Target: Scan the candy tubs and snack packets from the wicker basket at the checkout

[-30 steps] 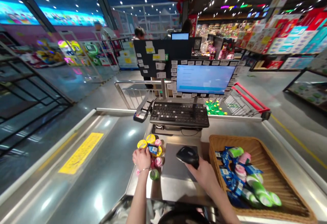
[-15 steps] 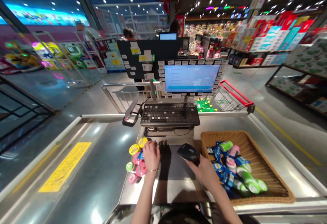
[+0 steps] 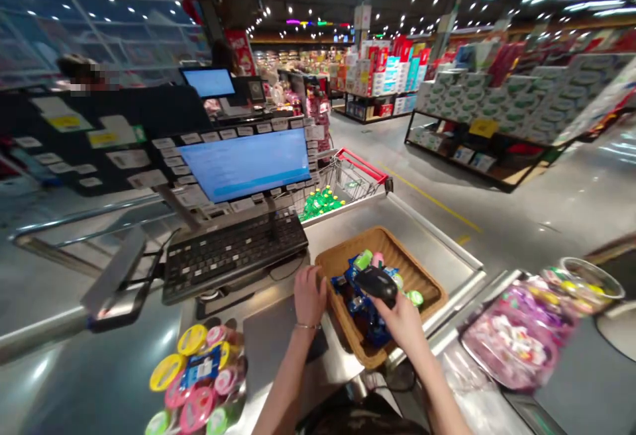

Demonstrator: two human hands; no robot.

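My right hand (image 3: 403, 320) grips a black barcode scanner (image 3: 376, 283) over a wicker basket (image 3: 428, 283) that holds blue packs and green and pink bottles. With its fingers stretched out, my left hand (image 3: 309, 294) hovers at the basket's left rim and holds nothing. A cluster of small bottles with yellow, pink and green caps (image 3: 199, 375) lies on the steel counter (image 3: 89, 382) at the lower left, apart from both hands.
A black keyboard (image 3: 233, 253) and a blue-lit screen (image 3: 247, 163) stand behind the hands. A card terminal (image 3: 116, 283) sits at left. A red-handled cart (image 3: 354, 177) with green items stands beyond the counter. Bags of pink sweets (image 3: 511, 329) lie at right.
The view has swung to the right. My left hand left the bottle cluster and moved right to the basket's rim. My right hand carried the scanner over the basket.
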